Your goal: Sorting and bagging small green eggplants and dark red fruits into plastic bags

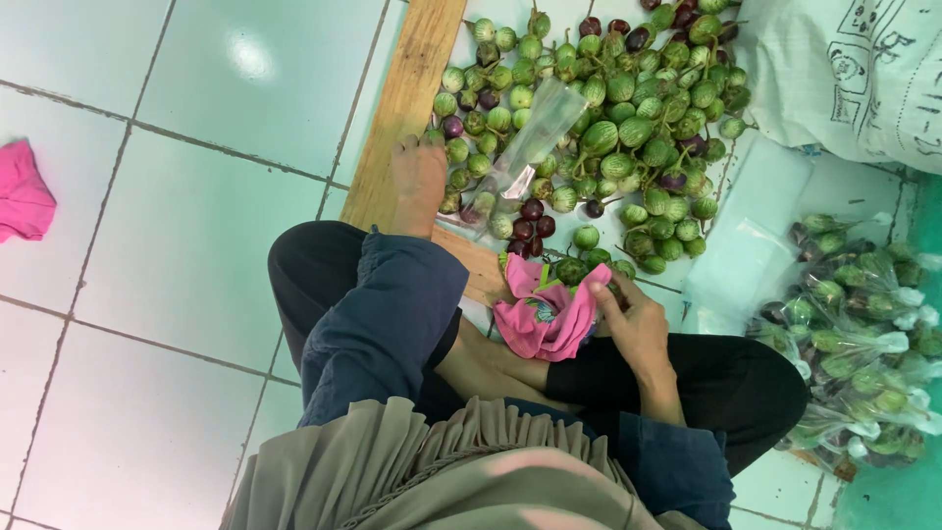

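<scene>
While you sit cross-legged on the tiled floor [196, 88], a crumpled pink cloth [22, 201] lies far out at your left edge. Your left hand is hidden below your dark blue sleeve [388, 304], so I cannot tell its state. Your bare foot [420, 182] rests on a wooden board [407, 88]. Beside it, a clear plastic bag [530, 147] lies on the heap of small round green and purple eggplants [628, 128]. Your right hand [633, 324] is closed on a pink plastic bag [549, 314] with eggplants showing at its mouth. Filled clear bags of eggplants [854, 344] pile at the right.
</scene>
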